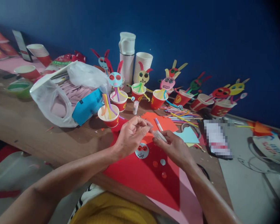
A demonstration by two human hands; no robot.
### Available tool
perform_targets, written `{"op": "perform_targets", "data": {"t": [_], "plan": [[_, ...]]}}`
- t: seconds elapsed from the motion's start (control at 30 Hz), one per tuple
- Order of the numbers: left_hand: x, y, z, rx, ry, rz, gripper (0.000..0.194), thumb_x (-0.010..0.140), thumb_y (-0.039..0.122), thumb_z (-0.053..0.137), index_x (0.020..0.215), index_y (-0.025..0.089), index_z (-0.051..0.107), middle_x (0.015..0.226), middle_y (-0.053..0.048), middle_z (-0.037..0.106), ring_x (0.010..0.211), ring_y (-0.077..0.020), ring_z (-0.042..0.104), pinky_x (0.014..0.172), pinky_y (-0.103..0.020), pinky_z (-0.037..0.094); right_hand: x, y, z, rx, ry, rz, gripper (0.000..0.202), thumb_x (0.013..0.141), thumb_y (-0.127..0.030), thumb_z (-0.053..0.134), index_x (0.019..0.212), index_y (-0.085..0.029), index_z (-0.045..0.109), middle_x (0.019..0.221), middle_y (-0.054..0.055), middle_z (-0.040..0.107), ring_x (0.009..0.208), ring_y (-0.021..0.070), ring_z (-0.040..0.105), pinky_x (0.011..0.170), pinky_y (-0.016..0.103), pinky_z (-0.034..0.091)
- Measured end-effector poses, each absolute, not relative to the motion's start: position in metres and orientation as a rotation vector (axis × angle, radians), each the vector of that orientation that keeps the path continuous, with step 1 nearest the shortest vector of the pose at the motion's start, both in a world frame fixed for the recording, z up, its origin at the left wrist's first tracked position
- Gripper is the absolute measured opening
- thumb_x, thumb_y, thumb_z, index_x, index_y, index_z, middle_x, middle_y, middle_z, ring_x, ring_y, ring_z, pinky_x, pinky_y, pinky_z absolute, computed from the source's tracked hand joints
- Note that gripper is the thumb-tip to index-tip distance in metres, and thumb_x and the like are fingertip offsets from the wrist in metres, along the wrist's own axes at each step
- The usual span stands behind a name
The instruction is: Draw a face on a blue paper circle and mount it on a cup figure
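My left hand [134,133] is closed in a pinch above the red paper [140,177]; what it pinches is too small to make out. In my right hand [172,146] is a small whitish tube [159,136], its tip pointing toward my left fingertips. Below the hands a pale blue round face [142,151] with red eyes lies on the red paper. Small discs lie to its right: a white one [162,162] and two orange-red ones [155,164]. A pen [158,124] rests on orange paper [149,117] just beyond my hands.
Red cups with paper-faced figures [158,99] stand along the back. Behind them are a white bottle [127,59] and stacked cups [143,59]. A plastic bag [49,102] fills the left, with colored sticks [182,113] and a phone [217,138] at right.
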State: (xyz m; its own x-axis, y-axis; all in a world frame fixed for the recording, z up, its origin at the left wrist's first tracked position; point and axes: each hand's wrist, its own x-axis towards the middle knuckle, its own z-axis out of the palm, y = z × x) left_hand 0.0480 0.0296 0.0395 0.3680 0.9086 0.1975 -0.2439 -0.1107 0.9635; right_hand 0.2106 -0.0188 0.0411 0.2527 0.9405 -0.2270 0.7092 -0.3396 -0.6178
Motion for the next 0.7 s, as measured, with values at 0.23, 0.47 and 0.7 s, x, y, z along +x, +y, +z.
{"op": "perform_targets", "data": {"t": [0.23,0.47,0.7], "plan": [[0.046,0.031,0.048,1.282,0.732,0.961,0.013,0.078,0.025,0.058,0.077,0.015,0.051,0.096,-0.005,0.057,0.076,-0.0117,0.061,0.072,-0.027,0.049,0.212,-0.022,0.039,-2.044,-1.486,0.844,0.045,0.073,-0.051,0.056,0.107,-0.021,0.061,0.083,0.003,0.069,0.071,0.0196,0.062,0.063,0.029,0.045],[0.043,0.032,0.054,1.193,0.644,0.854,0.014,0.080,0.026,0.059,0.078,0.015,0.050,0.096,-0.004,0.059,0.081,-0.0142,0.065,0.074,-0.027,0.049,0.215,-0.024,0.022,-1.811,-1.463,0.943,0.051,0.078,-0.049,0.056,0.120,-0.021,0.052,0.111,0.008,0.064,0.095,0.0231,0.061,0.080,0.036,0.047],[0.042,0.034,0.055,1.068,0.619,0.769,0.019,0.080,0.029,0.061,0.078,0.017,0.047,0.092,-0.004,0.062,0.082,-0.0178,0.067,0.070,-0.029,0.051,0.208,-0.027,0.017,-1.572,-1.468,1.008,0.047,0.080,-0.039,0.059,0.121,-0.020,0.047,0.124,0.010,0.056,0.112,0.0216,0.054,0.094,0.037,0.042]]}}
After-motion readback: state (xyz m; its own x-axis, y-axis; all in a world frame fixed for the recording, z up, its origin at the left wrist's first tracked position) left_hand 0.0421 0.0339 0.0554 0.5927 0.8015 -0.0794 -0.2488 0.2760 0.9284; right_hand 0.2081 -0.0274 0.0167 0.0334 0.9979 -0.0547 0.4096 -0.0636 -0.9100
